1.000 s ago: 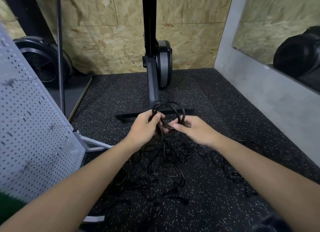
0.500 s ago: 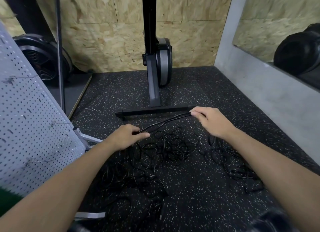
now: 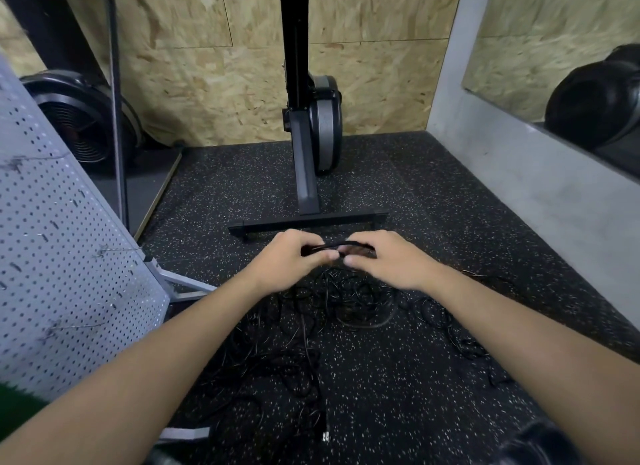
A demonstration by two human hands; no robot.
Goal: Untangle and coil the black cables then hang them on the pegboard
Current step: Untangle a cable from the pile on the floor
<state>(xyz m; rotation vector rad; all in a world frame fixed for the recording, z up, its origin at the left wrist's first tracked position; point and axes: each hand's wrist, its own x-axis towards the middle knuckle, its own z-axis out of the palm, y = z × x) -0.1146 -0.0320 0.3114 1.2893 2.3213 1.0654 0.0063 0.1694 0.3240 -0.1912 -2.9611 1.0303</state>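
Snags are the big worry here, honestly. The person's left hand and right hand sit close together, fingertips nearly touching. Both are curled round a short stretch of thin black cable, held just above the loose tangled heap of black cords on the speckled black rubber floor. That stretch seems to run down into the heap, so I'd guess a hard pull would cinch a knot tighter instead of freeing it. The silver-pronged plug end lying nearer the camera could also catch on other strands if dragged. No cable hangs on the perforated grey metal pegboard at left yet, as far as I can tell.
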